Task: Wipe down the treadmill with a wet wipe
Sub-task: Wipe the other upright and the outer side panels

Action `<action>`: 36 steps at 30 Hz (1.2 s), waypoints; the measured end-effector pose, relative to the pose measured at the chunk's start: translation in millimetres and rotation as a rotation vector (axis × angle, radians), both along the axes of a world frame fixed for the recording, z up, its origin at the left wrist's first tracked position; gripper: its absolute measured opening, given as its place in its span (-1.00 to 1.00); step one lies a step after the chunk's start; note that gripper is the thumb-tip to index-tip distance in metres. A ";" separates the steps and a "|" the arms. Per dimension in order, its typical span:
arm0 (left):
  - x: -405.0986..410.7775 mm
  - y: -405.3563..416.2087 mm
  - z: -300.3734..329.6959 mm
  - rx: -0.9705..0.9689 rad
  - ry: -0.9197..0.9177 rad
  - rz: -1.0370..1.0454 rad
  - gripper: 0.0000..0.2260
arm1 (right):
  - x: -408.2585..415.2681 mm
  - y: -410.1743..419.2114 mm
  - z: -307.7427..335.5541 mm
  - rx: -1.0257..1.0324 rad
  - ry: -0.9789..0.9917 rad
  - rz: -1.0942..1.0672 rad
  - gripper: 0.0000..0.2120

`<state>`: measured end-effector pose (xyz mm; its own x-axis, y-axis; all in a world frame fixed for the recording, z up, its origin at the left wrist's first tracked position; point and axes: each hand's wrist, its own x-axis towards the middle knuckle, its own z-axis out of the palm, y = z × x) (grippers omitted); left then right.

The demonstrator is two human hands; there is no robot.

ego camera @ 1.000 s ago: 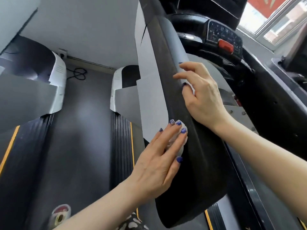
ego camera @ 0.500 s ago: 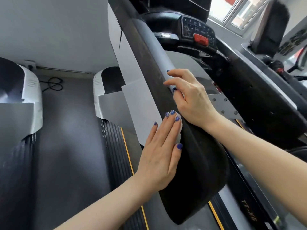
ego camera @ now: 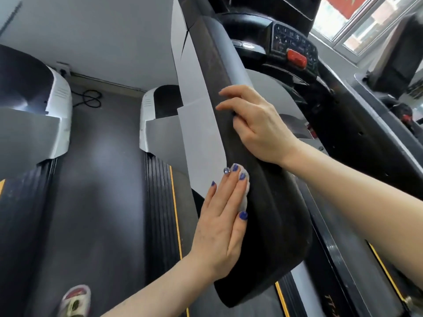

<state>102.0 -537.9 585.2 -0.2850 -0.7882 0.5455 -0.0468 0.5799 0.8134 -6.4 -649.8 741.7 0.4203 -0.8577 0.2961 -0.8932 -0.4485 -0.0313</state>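
Fig. Head view of the treadmill's left handrail [ego camera: 270, 202] during wiping. The left hand [ego camera: 220, 227] lay flat, fingers straight and together, pressing a white wet wipe [ego camera: 244, 191] against the outer face of the black padded rail; only a strip of the wipe showed beside the fingers, the rest hidden under the palm. The right hand [ego camera: 256, 124] was draped over the rail higher up, fingers loosely bent over its top edge, w/ no wipe visible in it (likely bracing, though whether it gripped firmly cannot be told). Console [ego camera: 295, 51] w/ a red button sat up the rail, well apart from both hands. A second treadmill [ego camera: 34, 106] stood at left; a slippered foot [ego camera: 75, 300] showed on the floor between the machines.

Handling, as a judgement: the wipe looked thin, limp and damp, so it should bunch or slip out unless kept under a flat palm w/ even pressure; pinching a corner would probably fold it. The rail padding looked matte and slightly yielding, prob. offering drag, whereas the grey plastic panel [ego camera: 201, 124] beside it would likely be slicker. Rail itself appeared rigid and fixed, safe to lean on.
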 end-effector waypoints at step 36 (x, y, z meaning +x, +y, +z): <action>-5.8 1.3 -72.0 0.572 0.224 -0.044 -0.51 | 22.4 -21.5 -4.4 0.164 0.166 0.209 -0.78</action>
<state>96.2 -536.5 513.2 -0.2508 -0.9638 0.0903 0.1755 0.0465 0.9834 16.0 -671.3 737.3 0.6239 -0.7780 0.0737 -0.7809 -0.6243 0.0196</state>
